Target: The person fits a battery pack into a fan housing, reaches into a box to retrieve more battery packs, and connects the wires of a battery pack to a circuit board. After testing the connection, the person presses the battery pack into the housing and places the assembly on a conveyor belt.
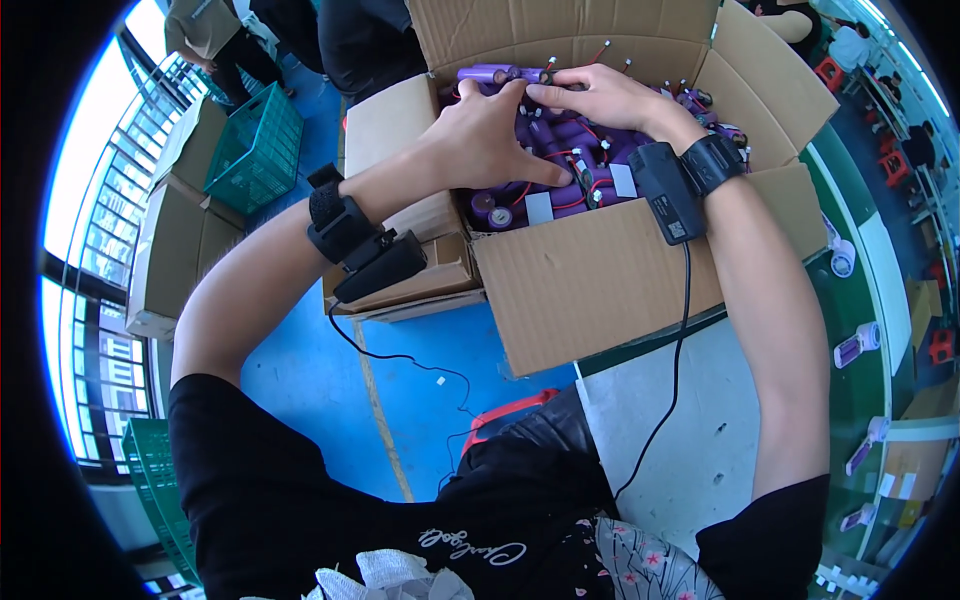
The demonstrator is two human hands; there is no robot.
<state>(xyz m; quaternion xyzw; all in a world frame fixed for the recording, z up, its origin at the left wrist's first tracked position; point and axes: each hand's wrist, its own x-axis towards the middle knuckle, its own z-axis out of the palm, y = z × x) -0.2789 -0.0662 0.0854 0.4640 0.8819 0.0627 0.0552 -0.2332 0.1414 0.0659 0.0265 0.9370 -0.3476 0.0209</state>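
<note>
An open cardboard box [590,285] holds a heap of purple cylindrical battery packs [565,135] with red and black leads and white plugs. My left hand [488,135] reaches over the heap from the left, fingers spread, its thumb stretched to the right above the cells. At the far side of the heap lies one purple battery pack [484,74]; my left fingertips are close to its near side. My right hand [610,100] comes in from the right, thumb and forefinger closed at that pack's right end. The undersides of my fingers are hidden.
Against the box's left side stands another carton [400,290]. A grey work surface [660,420] lies in front, beside a green bench [845,380] carrying small white-and-purple devices. Green crates [255,150] and cartons stand at left. Cables hang from both wrist-worn devices; a person [215,40] stands far left.
</note>
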